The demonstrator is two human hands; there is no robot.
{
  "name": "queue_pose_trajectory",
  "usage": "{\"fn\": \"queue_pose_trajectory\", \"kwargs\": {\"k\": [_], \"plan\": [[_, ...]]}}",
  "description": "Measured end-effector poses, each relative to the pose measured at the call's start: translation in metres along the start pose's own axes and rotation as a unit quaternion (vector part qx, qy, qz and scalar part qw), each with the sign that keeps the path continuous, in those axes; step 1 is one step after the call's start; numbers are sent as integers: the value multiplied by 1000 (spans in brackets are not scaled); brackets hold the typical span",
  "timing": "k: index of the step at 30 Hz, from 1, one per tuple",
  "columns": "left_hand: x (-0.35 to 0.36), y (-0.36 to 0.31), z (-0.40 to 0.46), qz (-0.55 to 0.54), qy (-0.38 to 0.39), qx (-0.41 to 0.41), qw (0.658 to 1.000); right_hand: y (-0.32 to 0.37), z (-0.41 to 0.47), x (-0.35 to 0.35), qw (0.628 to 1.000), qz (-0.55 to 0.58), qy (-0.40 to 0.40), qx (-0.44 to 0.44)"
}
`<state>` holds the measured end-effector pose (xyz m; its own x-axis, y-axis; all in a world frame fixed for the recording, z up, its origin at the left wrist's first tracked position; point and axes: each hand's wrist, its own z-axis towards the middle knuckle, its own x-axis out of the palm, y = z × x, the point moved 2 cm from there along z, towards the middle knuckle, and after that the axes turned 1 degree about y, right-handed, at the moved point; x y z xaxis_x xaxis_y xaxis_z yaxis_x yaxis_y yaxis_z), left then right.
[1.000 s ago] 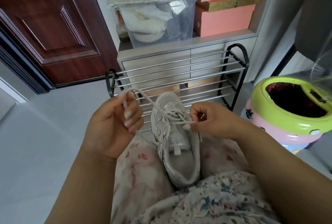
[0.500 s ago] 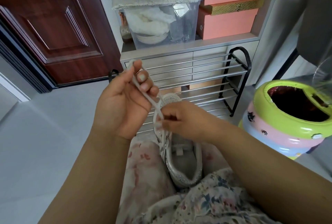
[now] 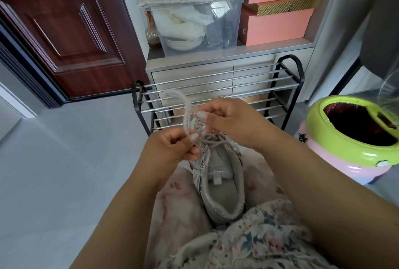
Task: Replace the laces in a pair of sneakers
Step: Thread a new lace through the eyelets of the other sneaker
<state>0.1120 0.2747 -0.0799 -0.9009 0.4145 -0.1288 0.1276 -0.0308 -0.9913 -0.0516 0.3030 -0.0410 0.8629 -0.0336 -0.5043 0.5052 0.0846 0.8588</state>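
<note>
Sneaker (image 3: 220, 184) (one), lace (image 3: 187, 111), two hands

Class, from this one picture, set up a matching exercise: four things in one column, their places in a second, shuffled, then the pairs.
Things
1. sneaker
2. lace
3. clear bin
4. shoe rack

Places
A. on the cabinet top
B. on the person's lap
C. on the floor before the cabinet
D. pinched in both hands

Pairs: 1-B, 2-D, 3-A, 4-C
</note>
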Motion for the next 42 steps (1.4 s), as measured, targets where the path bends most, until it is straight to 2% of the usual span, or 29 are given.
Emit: {"fn": "queue_pose_trajectory", "kwargs": {"k": [4,7,10,13,23,33,42], "plan": [[-3,15,1,-56,-58,-27,996,-23,-12,0,995,-95,0,34],[1,23,1,-73,-74,-40,994,-31,-18,3,988,-155,23,5],[7,28,-1,-51,-78,-29,995,-33,-21,10,957,-284,40,-41],[11,29,-3,-20,-85,-24,996,-38,-20,21,932,-359,32,-36],[15,26,-4,15,-80,-15,997,-38,-19,28,960,-279,10,-20],[16,32,0,48,-57,-15,997,-39,-18,33,957,-289,-2,-19],[17,34,1,20,-51,-10,998,-44,-19,32,962,-271,-13,-39]]}}
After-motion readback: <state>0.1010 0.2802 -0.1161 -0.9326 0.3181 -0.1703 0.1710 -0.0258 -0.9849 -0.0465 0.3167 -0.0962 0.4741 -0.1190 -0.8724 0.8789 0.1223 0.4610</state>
